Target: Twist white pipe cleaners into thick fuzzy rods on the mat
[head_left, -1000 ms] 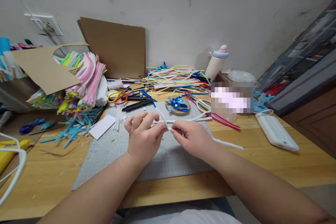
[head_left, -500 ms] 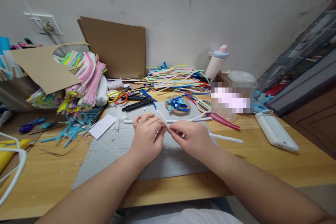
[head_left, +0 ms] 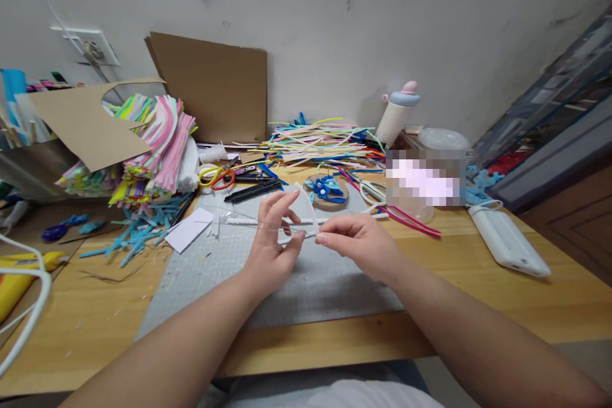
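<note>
My right hand (head_left: pixel 356 242) pinches a white pipe cleaner (head_left: pixel 308 204) between thumb and fingertips, over the grey cutting mat (head_left: pixel 210 280). One end of it curves up and left from the pinch. My left hand (head_left: pixel 275 236) is just to the left, its index finger raised and its thumb apart from it. A thin, thread-like strand (head_left: pixel 248 220) runs across the left fingers toward the pinch; its material is unclear. A short white length shows behind the left thumb. Behind the hands, another white pipe cleaner (head_left: pixel 239 221) lies across the mat.
A blue flower piece (head_left: pixel 322 188), a black pen-like tool (head_left: pixel 253 191) and scissors (head_left: pixel 217 177) lie beyond my hands. Colourful pipe cleaners (head_left: pixel 320 143) are piled by the wall. A white card (head_left: pixel 190 229) sits left, a white power bank-like device (head_left: pixel 509 242) right.
My left hand has parted from the right fingertips and opened, with the index finger lifted. The thin strand now shows across it. My right hand keeps its pinch, shifted slightly right.
</note>
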The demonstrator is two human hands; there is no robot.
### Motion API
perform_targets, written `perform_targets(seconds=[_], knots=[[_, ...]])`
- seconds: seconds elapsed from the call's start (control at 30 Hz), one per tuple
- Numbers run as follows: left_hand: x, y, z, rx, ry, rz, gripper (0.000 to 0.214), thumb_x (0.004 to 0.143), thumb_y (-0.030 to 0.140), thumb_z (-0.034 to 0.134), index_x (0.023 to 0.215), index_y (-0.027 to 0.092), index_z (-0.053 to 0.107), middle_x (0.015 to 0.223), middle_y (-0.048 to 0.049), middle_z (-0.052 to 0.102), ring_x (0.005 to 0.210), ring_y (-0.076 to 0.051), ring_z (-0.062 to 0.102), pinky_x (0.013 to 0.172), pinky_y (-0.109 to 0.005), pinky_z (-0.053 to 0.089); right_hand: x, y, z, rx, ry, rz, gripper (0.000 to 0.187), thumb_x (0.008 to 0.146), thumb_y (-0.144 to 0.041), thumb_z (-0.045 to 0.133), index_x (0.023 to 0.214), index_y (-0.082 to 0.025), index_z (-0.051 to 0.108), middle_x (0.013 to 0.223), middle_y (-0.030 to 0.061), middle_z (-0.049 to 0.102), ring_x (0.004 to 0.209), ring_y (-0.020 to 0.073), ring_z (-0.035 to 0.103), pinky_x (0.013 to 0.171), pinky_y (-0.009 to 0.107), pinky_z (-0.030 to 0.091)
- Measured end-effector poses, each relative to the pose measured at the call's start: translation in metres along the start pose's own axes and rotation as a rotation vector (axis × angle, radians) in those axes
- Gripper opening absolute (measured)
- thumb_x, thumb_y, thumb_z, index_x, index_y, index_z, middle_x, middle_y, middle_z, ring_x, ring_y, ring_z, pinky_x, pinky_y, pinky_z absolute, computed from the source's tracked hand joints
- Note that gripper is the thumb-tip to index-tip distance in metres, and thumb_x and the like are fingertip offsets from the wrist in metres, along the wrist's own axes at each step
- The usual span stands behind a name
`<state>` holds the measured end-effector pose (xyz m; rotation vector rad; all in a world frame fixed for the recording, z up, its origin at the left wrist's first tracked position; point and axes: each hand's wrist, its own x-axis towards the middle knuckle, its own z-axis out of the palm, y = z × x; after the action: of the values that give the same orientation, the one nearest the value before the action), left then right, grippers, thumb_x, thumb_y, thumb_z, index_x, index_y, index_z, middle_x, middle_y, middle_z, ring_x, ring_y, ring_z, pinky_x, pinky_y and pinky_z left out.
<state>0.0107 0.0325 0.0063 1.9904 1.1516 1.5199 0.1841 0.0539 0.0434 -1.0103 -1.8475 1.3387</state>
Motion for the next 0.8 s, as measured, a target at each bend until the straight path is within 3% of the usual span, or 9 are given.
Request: perform_targets(seconds=[0.07,0.2,0.3,0.4,0.47,0.63,0.7,0.8], knots=[[0.000,0.000,-0.002,-0.002,-0.011,0.063,0.057,0.080,0.014,0.054,0.130,0.036,0.038,0.133,-0.0069,0.029,0.091,-0.013,0.052,0.075,-0.028,0.047,-0.001,-0.002,-0.002,0.091,-0.108,0.078,0.020,0.074,-0.033,0.062,0.069,-0.014,0.065,0.050,-0.0037,0.045,0.046,0.0068,0.035,0.044,0.021,0.025],[0.002,0.002,-0.009,0.198,-0.032,0.111,0.025,0.081,0.017,0.055,0.099,0.031,0.066,0.132,-0.0038,0.036,0.107,-0.019,0.045,0.086,-0.035,0.041,-0.002,-0.001,-0.005,0.229,-0.262,0.118,0.022,0.075,-0.035,0.062,0.072,-0.014,0.066,0.049,-0.0045,0.042,0.045,0.0061,0.034,0.042,0.021,0.022],[0.004,0.002,-0.010,0.323,-0.045,0.102,0.018,0.083,0.021,0.054,0.089,0.029,0.069,0.123,-0.0034,0.050,0.110,-0.022,0.045,0.091,-0.040,0.034,-0.001,-0.002,-0.007,0.284,-0.208,0.101,0.024,0.074,-0.038,0.064,0.074,-0.014,0.064,0.050,-0.0052,0.041,0.045,0.0058,0.033,0.042,0.020,0.022],[0.004,0.003,-0.007,0.387,-0.189,0.127,0.017,0.085,0.024,0.051,0.088,0.026,0.067,0.089,-0.0023,0.066,0.089,-0.018,0.055,0.085,-0.037,0.032,0.001,-0.002,-0.008,0.219,-0.087,0.041,0.024,0.075,-0.039,0.063,0.074,-0.015,0.062,0.052,-0.0050,0.042,0.046,0.0062,0.034,0.043,0.021,0.025],[0.004,0.006,-0.006,0.419,-0.257,0.139,0.018,0.087,0.023,0.048,0.090,0.023,0.065,0.072,-0.0005,0.065,0.074,-0.015,0.055,0.078,-0.034,0.032,0.002,-0.001,-0.007,0.099,0.014,-0.040,0.023,0.078,-0.037,0.060,0.074,-0.015,0.062,0.058,-0.0024,0.050,0.052,0.0079,0.042,0.048,0.021,0.032],[0.002,0.018,-0.008,0.559,-0.239,0.200,0.018,0.087,0.020,0.045,0.090,0.020,0.063,0.070,-0.0011,0.064,0.072,-0.015,0.051,0.073,-0.033,0.031,0.002,0.008,-0.004,-0.435,0.342,-0.238,0.017,0.084,-0.032,0.053,0.087,-0.019,0.064,0.077,0.0023,0.065,0.068,0.0137,0.057,0.062,0.024,0.040],[0.002,0.022,-0.011,0.632,-0.167,0.261,0.015,0.086,0.020,0.050,0.089,0.021,0.064,0.071,0.0001,0.066,0.074,-0.015,0.051,0.075,-0.034,0.030,0.001,0.012,-0.003,-0.633,0.358,-0.298,0.018,0.086,-0.029,0.051,0.094,-0.022,0.065,0.084,0.0022,0.067,0.073,0.0145,0.059,0.064,0.024,0.039],[0.004,0.024,-0.017,0.748,-0.006,0.360,0.008,0.081,0.022,0.059,0.085,0.025,0.065,0.072,0.0031,0.068,0.080,-0.017,0.052,0.079,-0.037,0.027,-0.001,0.013,-0.002,-0.880,0.259,-0.360,0.019,0.088,-0.025,0.047,0.093,-0.025,0.066,0.081,0.0017,0.066,0.075,0.0153,0.059,0.063,0.025,0.035]])
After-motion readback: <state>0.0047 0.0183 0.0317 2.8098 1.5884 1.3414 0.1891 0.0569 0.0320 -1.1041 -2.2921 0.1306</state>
